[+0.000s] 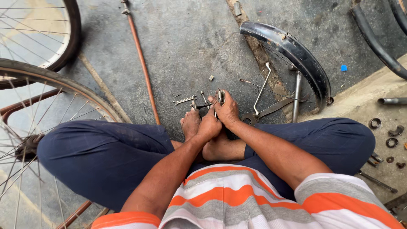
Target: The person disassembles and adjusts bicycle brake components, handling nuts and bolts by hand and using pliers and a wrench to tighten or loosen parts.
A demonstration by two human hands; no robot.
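My two hands, left [208, 127] and right [227, 111], close on one small steel part [220, 96]; one flat spanner [185, 101] at 10 o'clock.

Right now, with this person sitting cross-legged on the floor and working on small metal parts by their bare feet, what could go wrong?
The small metal part held in the right hand sits just above the bare feet; a slip might hurt toes. The left hand is close, so fingers could get pinched. The loose wrench and the thin wire stays on the floor lie close by and might get kicked away.
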